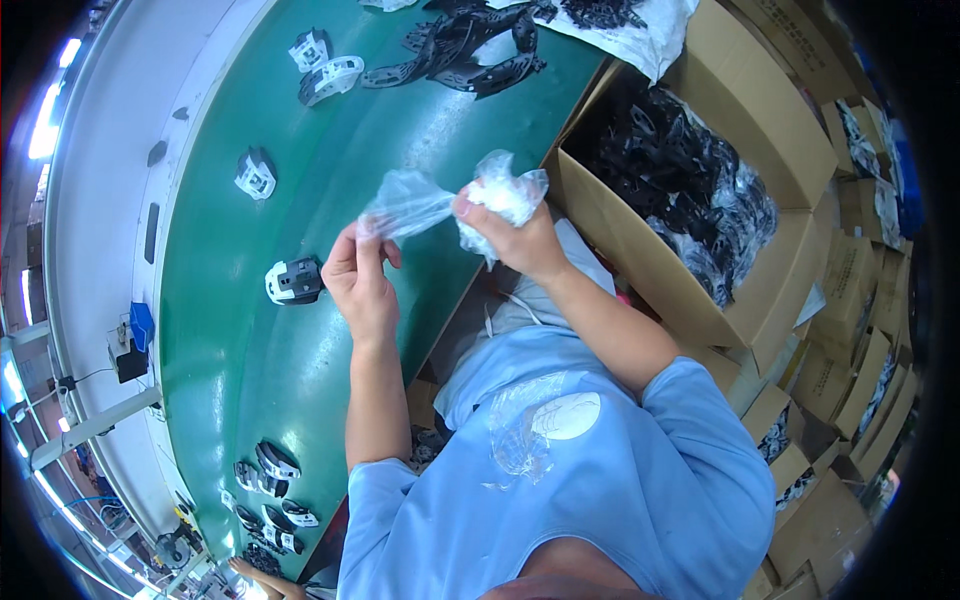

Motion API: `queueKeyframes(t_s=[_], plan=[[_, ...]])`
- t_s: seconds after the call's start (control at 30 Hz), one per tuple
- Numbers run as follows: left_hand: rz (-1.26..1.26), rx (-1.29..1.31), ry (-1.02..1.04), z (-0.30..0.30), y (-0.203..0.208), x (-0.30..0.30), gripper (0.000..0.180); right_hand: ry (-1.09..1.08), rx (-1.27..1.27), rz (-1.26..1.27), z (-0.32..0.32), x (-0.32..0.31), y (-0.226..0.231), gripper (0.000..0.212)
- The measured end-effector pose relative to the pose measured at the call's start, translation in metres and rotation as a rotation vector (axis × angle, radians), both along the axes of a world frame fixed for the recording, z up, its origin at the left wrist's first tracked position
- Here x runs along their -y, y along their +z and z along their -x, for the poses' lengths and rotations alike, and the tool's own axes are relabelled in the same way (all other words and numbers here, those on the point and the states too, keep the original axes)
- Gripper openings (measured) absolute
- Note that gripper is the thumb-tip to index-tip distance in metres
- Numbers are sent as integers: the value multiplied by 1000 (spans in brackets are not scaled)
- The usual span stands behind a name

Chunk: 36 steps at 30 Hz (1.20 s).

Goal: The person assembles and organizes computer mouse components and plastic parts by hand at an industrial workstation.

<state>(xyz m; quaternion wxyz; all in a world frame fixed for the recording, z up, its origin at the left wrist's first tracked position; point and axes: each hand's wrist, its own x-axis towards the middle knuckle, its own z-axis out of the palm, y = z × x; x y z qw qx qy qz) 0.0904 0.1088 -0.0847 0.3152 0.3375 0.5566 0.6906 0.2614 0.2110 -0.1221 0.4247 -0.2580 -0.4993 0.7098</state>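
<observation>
From the head camera, a clear plastic bag [440,205] was stretched between the two hands, its long axis running roughly left to right and rising a little toward the right end. It hung in the air above the near edge of the green conveyor belt [250,350], just in front of the person's chest. The left hand [358,280] pinched the left end, its fingers closed on the film. The right hand [515,235] was clenched around the bunched right end, which swelled out of the fist as a crumpled white-looking wad.

The bag was thin, see-through and wrinkled, with glare on its folds; whether anything was inside could not be told.

To the right stood a large open cardboard box [680,270], full of black plastic parts [680,170], some wrapped in clear film. More cardboard boxes [850,370] were stacked beyond it, several also showing dark parts. At the top of the belt a heap of black curved parts [470,50] lay partly on a white plastic sheet [640,35].

On the belt itself lay separate black-and-white assembled pieces: one [294,281] just left of the left hand, one [256,175] farther up, two more [325,65] near the heap, and a cluster [268,490] at the lower end.
</observation>
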Motion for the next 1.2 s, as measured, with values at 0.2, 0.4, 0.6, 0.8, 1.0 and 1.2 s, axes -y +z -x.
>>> queueKeyframes(t_s=[0.2,0.4,0.6,0.8,1.0,1.2], plan=[[114,-332,153,14,-15,-31,16,91,50,-170,-21,-21,11,34],[113,-849,226,1,-1,-55,13,269,193,-496,-28,-10,33,35],[20,-543,95,2,-13,-52,8,342,264,-178,-12,-17,21,40],[71,-628,-48,0,0,-44,4,426,577,-576,-11,-34,18,40],[95,-719,-460,-1,14,-32,9,348,6,182,18,-42,-8,25],[-9,-857,-417,-5,14,-45,23,210,-190,483,27,-35,-2,28]])
